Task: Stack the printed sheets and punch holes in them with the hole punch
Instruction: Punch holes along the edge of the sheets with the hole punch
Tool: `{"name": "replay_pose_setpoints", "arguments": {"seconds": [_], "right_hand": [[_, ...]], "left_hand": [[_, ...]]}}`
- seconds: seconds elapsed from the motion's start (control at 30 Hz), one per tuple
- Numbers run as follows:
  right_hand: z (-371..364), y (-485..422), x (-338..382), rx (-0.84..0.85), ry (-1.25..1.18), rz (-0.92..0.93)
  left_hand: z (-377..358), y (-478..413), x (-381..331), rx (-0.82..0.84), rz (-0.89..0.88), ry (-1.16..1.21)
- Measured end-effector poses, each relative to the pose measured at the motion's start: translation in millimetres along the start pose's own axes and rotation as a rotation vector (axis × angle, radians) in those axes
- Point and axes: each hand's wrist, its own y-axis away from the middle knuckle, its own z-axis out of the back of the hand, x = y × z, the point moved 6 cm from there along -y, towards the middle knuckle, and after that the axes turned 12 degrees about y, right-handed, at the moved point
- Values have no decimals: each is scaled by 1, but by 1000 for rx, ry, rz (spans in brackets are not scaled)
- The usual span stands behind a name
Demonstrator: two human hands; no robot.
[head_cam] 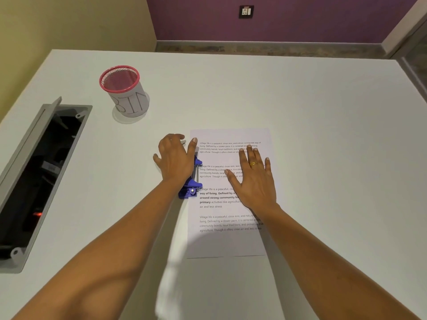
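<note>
A stack of printed sheets (227,239) lies flat on the white table (323,135), text facing up. A blue hole punch (191,188) sits at the stack's left edge, about halfway along it. My left hand (175,160) rests palm down on top of the punch and covers most of it; its thumb touches the paper's left margin. My right hand (254,179) lies flat on the sheets with fingers spread, a gold ring on one finger. How many sheets are in the stack cannot be told.
A mesh cup with a pink rim and a paper label reading BIN (126,92) stands at the back left. An open cable hatch (39,176) with a raised grey lid is cut into the table's left side. A wall socket (246,11) sits on the purple wall.
</note>
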Motion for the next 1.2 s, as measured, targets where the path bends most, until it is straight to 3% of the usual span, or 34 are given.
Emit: {"name": "replay_pose_setpoints", "arguments": {"seconds": [0.43, 1.2], "right_hand": [[1, 0, -1, 11, -22, -8], [2, 0, 1, -22, -48, -14]], "left_hand": [[-8, -5, 17, 31, 22, -142], [-14, -7, 31, 37, 0, -188]]}}
